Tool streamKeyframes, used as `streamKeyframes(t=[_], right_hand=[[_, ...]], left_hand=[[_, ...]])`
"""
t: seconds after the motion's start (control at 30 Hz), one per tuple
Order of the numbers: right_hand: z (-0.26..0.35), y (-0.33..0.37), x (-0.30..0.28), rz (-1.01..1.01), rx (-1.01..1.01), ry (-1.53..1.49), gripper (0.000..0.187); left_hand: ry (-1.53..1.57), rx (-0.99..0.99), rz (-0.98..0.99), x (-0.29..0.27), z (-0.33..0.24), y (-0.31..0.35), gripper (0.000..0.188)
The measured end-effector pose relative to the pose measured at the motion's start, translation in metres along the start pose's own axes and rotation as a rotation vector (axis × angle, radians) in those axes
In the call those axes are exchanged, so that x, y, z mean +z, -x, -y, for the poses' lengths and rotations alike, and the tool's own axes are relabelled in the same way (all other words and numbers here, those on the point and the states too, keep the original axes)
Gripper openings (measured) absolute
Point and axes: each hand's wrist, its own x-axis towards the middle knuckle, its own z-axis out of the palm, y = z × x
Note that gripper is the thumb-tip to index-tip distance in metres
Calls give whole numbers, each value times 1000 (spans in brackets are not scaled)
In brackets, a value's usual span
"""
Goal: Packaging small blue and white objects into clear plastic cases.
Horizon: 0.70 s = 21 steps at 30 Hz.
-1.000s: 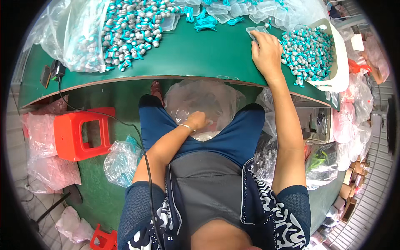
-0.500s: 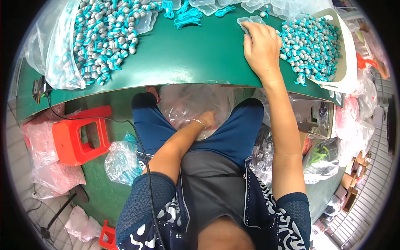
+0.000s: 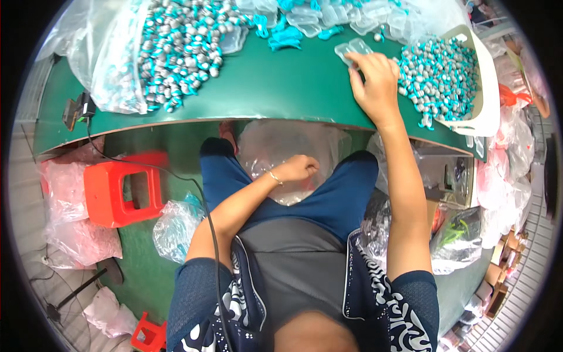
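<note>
My right hand point(image 3: 376, 82) reaches over the green table, its fingertips touching the near edge of a clear plastic box point(image 3: 346, 47). The thumb stands apart from the fingers. Just right of this hand lies a heap of small grey-and-turquoise beaded pieces point(image 3: 437, 76), spilling from a cream basket point(image 3: 487, 108) tipped toward me. Below the table edge, my left hand point(image 3: 298, 168) hovers over a large clear plastic bag point(image 3: 264, 141) between my knees. Its fingers are curled; whatever they hold, if anything, is hidden.
Another heap of beaded pieces point(image 3: 182, 47) lies at the far left beside a clear bag point(image 3: 120, 70). Turquoise cord bundles point(image 3: 284, 38) and more clear boxes point(image 3: 305, 20) line the back. A black cable point(image 3: 193, 176) crosses my left side near a red stool point(image 3: 99, 193).
My left hand has lifted from the bag between my knees and shifted slightly right. My right hand stays at the clear plastic box. The whole view has shifted a little.
</note>
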Motion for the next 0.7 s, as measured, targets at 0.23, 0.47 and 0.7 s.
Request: streamKeyframes(t=[0.23,0.47,0.7], right_hand=[[10,-6,-10,16,-138,-246,26],[18,-8,-15,102,-228,-406,28],[20,-8,-17,150,-264,-458,28]], left_hand=[[124,507,-350,-118,-157,69,19],[-802,181,-1375,-182,-144,80,24],[-995,-189,-1452,-195,-127,84,29]])
